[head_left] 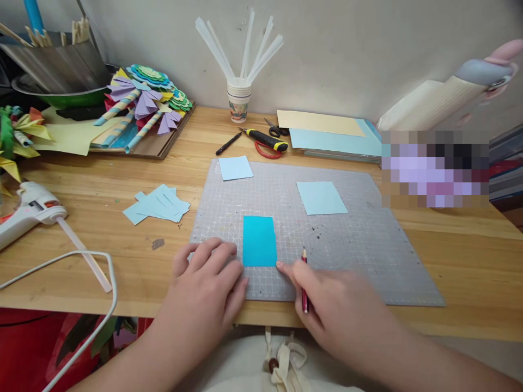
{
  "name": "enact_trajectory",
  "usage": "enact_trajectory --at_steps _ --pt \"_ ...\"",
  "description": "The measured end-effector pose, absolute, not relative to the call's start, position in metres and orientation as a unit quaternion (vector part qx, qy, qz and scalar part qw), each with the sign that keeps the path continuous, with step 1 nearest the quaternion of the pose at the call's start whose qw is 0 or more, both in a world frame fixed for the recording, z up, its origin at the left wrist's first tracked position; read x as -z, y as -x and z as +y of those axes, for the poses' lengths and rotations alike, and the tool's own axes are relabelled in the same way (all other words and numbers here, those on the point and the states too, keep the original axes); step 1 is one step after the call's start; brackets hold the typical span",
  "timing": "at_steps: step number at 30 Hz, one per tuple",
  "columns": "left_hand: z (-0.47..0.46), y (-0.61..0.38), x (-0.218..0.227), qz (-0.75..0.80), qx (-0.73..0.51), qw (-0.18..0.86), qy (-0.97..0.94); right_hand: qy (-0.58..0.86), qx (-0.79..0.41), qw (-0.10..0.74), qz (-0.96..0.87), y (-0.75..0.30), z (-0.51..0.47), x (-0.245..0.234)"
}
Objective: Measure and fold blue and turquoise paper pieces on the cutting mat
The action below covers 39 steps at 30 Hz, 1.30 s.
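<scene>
A small bright blue paper rectangle (260, 240) lies near the front of the grey cutting mat (359, 245). My left hand (206, 291) rests flat on the mat just left of that paper, fingers stretched out and holding nothing. My right hand (335, 310) sits at the paper's lower right corner, a fingertip touching the corner. A red pencil (304, 280) lies along the right hand, its tip pointing away from me; whether the fingers grip it I cannot see.
Two pale blue paper pieces (321, 197) lie farther back on the mat, a small pile of them (157, 205) to its left. A glue gun (30, 209) and cord sit at the left edge. Cup of sticks (239, 100), utility knife (265, 140), pen, scissors and paper sheets stand behind.
</scene>
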<state>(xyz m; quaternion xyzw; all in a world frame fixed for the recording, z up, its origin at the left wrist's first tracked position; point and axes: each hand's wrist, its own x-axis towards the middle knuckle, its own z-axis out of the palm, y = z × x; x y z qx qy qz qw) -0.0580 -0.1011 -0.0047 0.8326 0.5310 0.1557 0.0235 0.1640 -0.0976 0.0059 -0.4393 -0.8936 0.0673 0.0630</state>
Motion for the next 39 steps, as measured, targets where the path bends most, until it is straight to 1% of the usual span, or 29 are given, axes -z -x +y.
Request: enact_trajectory --at_steps 2,5,6,8,12,16,18,21,23,25,26,27,29,31,33,36,39 --pt "-0.097 0.058 0.004 0.531 -0.161 0.057 -0.83 0.439 -0.132 0.074 -0.886 -0.164 -0.084 -0.011" --pt "-0.089 0.056 0.007 0.514 -0.167 0.086 -0.837 0.426 -0.178 0.159 -0.873 -0.162 -0.062 -0.009" --pt "-0.087 0.055 0.008 0.506 -0.166 0.091 -0.841 0.43 -0.195 0.172 -0.864 -0.16 -0.054 -0.007" --pt "-0.083 0.053 0.01 0.503 -0.159 0.097 -0.844 0.455 -0.231 0.175 -0.842 -0.157 -0.041 -0.003" --pt "-0.082 0.051 0.015 0.527 -0.158 0.108 -0.828 0.513 -0.306 0.135 -0.79 -0.148 -0.024 -0.004" --pt "-0.085 0.051 0.019 0.543 -0.164 0.111 -0.816 0.502 -0.355 0.104 -0.782 -0.141 -0.018 -0.008" --pt "-0.086 0.052 0.019 0.544 -0.17 0.108 -0.815 0.496 -0.383 0.116 -0.77 -0.141 -0.017 -0.006" --pt "-0.086 0.054 0.017 0.534 -0.193 0.106 -0.816 0.481 -0.48 0.182 -0.711 -0.145 -0.017 -0.001" --pt "-0.087 0.054 0.015 0.531 -0.231 0.106 -0.809 0.449 -0.572 0.219 -0.65 -0.148 -0.015 0.0" --pt "-0.086 0.052 0.01 0.524 -0.283 0.107 -0.796 0.414 -0.643 0.227 -0.602 -0.15 -0.014 -0.001" --pt "-0.085 0.051 0.008 0.519 -0.309 0.112 -0.789 0.407 -0.657 0.227 -0.592 -0.151 -0.014 -0.002" --pt "-0.084 0.049 0.005 0.513 -0.332 0.12 -0.783 0.412 -0.65 0.237 -0.593 -0.152 -0.014 -0.004" --pt "-0.082 0.045 -0.002 0.504 -0.363 0.145 -0.77 0.443 -0.575 0.288 -0.625 -0.154 -0.017 -0.007" --pt "-0.079 0.042 -0.008 0.507 -0.37 0.165 -0.761 0.455 -0.45 0.357 -0.68 -0.157 -0.022 -0.01" --pt "-0.077 0.039 -0.012 0.513 -0.363 0.165 -0.76 0.409 -0.33 0.403 -0.749 -0.159 -0.029 -0.015" --pt "-0.076 0.036 -0.015 0.518 -0.364 0.139 -0.761 0.317 -0.193 0.403 -0.837 -0.159 -0.037 -0.022" --pt "-0.078 0.032 -0.018 0.521 -0.373 0.1 -0.761 0.29 -0.111 0.378 -0.872 -0.156 -0.042 -0.024"
